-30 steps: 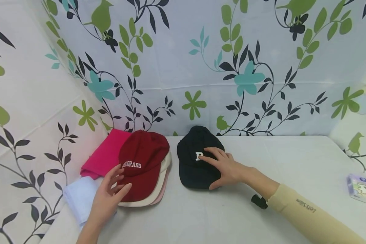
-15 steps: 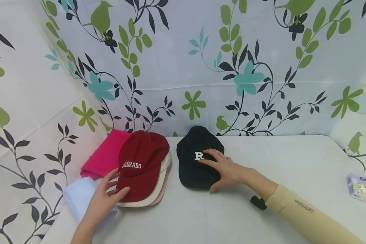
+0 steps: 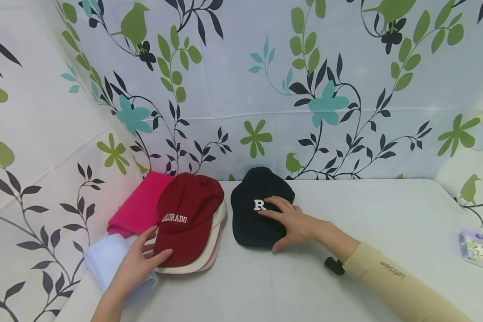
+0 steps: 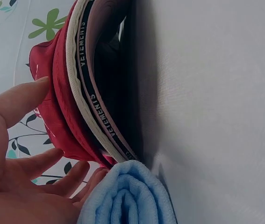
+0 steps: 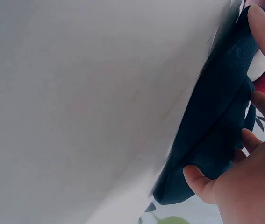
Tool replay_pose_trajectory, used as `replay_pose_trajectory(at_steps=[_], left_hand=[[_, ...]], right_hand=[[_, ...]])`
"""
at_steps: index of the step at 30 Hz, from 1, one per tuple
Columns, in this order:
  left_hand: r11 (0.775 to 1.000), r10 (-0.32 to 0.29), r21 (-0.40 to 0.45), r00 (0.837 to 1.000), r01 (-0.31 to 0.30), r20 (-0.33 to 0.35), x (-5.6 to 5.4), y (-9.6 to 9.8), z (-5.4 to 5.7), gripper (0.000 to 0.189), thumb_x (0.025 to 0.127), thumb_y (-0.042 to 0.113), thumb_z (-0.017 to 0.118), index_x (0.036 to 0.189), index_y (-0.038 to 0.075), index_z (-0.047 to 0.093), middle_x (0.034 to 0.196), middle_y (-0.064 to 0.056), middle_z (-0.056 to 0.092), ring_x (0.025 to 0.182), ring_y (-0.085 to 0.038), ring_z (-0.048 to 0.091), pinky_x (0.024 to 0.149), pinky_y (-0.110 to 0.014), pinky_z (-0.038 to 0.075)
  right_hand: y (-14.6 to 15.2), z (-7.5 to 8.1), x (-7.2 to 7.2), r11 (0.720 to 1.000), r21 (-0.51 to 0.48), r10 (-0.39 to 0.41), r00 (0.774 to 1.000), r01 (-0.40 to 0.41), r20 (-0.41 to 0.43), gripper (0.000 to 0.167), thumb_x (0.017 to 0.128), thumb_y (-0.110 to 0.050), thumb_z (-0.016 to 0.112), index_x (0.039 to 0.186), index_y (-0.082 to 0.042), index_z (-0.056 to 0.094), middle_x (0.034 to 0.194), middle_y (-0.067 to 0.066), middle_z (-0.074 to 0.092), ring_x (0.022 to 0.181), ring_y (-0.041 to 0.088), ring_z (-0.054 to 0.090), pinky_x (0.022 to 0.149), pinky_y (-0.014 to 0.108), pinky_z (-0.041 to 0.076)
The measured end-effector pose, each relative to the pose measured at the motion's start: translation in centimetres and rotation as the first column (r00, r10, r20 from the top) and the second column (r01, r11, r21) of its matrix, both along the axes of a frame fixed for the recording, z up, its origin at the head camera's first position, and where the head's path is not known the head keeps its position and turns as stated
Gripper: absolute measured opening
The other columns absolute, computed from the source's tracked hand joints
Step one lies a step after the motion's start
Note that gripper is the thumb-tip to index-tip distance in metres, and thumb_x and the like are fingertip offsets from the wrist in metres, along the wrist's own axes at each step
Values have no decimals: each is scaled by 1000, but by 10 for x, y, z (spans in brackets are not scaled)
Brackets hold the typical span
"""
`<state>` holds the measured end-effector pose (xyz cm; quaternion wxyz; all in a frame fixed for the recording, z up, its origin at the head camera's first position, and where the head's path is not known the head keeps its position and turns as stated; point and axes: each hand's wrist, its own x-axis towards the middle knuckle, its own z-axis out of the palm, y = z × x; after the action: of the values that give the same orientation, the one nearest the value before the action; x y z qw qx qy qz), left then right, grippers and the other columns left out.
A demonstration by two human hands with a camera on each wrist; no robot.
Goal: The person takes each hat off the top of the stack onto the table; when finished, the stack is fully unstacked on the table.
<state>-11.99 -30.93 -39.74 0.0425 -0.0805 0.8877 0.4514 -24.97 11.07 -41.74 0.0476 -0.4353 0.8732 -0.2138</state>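
Observation:
A dark navy baseball cap point(image 3: 249, 230) with a white R lies on the table, brim toward me. My right hand point(image 3: 295, 223) rests on its right side with fingers spread over crown and brim; in the right wrist view the fingertips touch the cap point(image 5: 207, 130). To the left, a red COLORADO baseball cap point(image 3: 191, 201) tops a stack, with cream point(image 3: 193, 268) and pink cap brims point(image 3: 214, 259) showing beneath. My left hand point(image 3: 134, 264) is at the red cap's left side, thumb by its brim. In the left wrist view the thumb meets the red cap point(image 4: 53, 93), fingers loosely spread.
A folded bright pink cloth point(image 3: 137, 210) lies behind the stack's left side. A folded light blue towel point(image 3: 106, 257) sits under the left hand's side. A purple pack point(image 3: 479, 250) is at the far right. Patterned fabric point(image 3: 225, 89) hangs behind the white table point(image 3: 265, 290).
My right hand and the navy cap have shifted slightly left, toward the stack. My left hand has dropped a little lower along the red cap; the stack stays in place.

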Motion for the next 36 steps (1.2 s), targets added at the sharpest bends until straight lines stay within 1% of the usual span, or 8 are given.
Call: replay_pose_trajectory(at_steps=[2, 8, 13, 18, 26, 28, 31, 36], left_hand=[[1000, -1, -11, 1000, 1, 7, -2, 0, 0, 97, 90, 38, 77, 159, 3, 18, 152, -28, 34, 132, -51, 43, 99, -55, 49], [998, -35, -54, 999, 37, 26, -7, -1, 1, 97, 90, 37, 77, 158, 1, 18, 152, -29, 32, 132, -52, 42, 96, -55, 51], [997, -45, -68, 998, 48, 46, -9, -1, 4, 98, 88, 37, 79, 157, 0, 19, 151, -29, 32, 132, -53, 41, 95, -56, 52], [996, -62, -59, 997, 65, 44, -11, -3, 6, 98, 87, 37, 79, 156, 0, 22, 150, -29, 34, 130, -51, 42, 93, -54, 53], [994, -97, -44, 995, 98, 20, -15, -8, 4, 95, 87, 36, 79, 155, -1, 24, 149, -30, 36, 128, -50, 45, 91, -52, 55], [994, -105, -36, 994, 106, 15, -16, -9, 3, 95, 87, 35, 80, 155, -1, 25, 149, -30, 37, 128, -51, 45, 91, -51, 55], [994, -110, -26, 994, 111, 17, -16, -11, 3, 95, 87, 34, 80, 155, -1, 24, 149, -30, 36, 128, -50, 45, 91, -51, 55], [992, -119, -30, 993, 119, 18, -16, -14, 3, 94, 87, 34, 79, 155, -2, 24, 149, -30, 37, 128, -50, 45, 92, -51, 55]], right_hand=[[-2, 0, 0, 1000, 6, 0, 1000, 0, -1, 97, 74, -49, 88, 154, -21, 42, 163, 12, 17, 150, 35, 10, 99, 78, 28], [-7, -1, -1, 1000, 12, 3, 1000, -3, -1, 96, 74, -47, 89, 154, -22, 42, 161, 12, 19, 149, 34, 11, 100, 77, 28], [-12, -2, -1, 1000, 22, 5, 1000, -5, -3, 97, 74, -50, 88, 155, -24, 41, 160, 10, 20, 148, 32, 12, 100, 78, 28], [-14, -3, -4, 999, 32, 5, 1000, -5, 4, 96, 75, -51, 87, 155, -25, 40, 160, 8, 20, 148, 30, 13, 101, 78, 27], [-16, -3, -6, 1000, 21, 10, 1000, -10, -1, 96, 75, -51, 87, 155, -24, 41, 160, 9, 21, 149, 32, 12, 102, 77, 27], [-16, -1, -6, 1000, 28, 8, 1000, -8, -10, 96, 75, -52, 86, 155, -24, 41, 160, 9, 21, 148, 32, 13, 102, 76, 27], [-17, 6, -5, 1000, 25, -14, 1000, 15, -27, 93, 78, -54, 83, 155, -22, 41, 160, 11, 22, 146, 33, 16, 101, 75, 28], [-23, 24, -8, 997, -49, -65, 997, 63, -44, 86, 84, -52, 78, 154, -16, 42, 158, 15, 25, 141, 37, 23, 102, 74, 28]])
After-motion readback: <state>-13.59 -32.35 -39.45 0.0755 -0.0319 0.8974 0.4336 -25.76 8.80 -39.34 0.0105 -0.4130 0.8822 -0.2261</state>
